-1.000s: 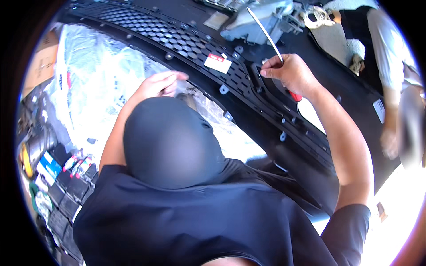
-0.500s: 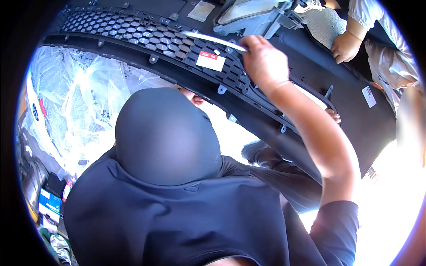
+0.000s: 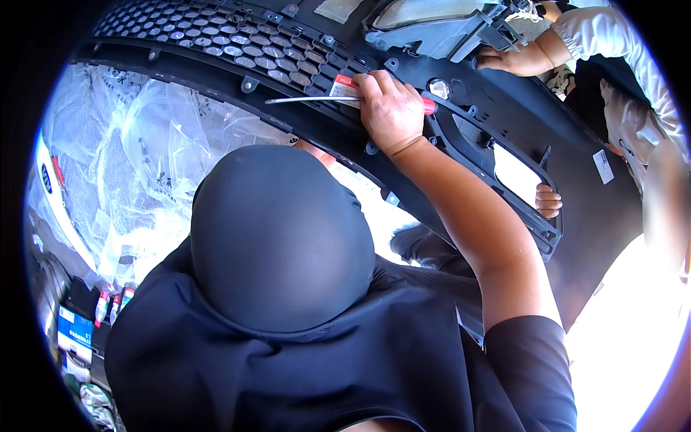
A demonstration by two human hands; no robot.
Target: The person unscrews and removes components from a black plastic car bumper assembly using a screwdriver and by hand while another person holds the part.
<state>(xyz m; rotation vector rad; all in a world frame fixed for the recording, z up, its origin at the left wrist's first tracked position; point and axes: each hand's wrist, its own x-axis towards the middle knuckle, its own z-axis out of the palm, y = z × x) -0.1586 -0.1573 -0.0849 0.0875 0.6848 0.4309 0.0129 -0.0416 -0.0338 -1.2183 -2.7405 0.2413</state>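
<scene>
My right hand [image 3: 392,111] is closed around the red handle of a screwdriver [image 3: 309,99]. Its long metal shaft points left across the lower part of a black bumper grille [image 3: 277,54] with honeycomb openings. Behind the hand, a red-and-white label [image 3: 344,88] on the grille is partly covered. Most of my left hand [image 3: 314,153] seems hidden behind a dark rounded shape [image 3: 281,237] in front of me; only a little skin shows by the grille's lower edge, fingers unseen. At the grille's right end, fingers [image 3: 548,201] curl around the frame; their arm is hidden.
A co-worker's hand [image 3: 515,61] rests beside a headlight unit [image 3: 432,29] at the far right. Clear plastic wrapping [image 3: 151,158] spreads out on the left. A blue-and-white box [image 3: 75,333] stands low at the left edge. The dark panel [image 3: 590,209] extends rightward behind the grille.
My right hand has moved left and down with the screwdriver, whose shaft now lies nearly level. The co-worker's hand has shifted up and left, to the headlight unit.
</scene>
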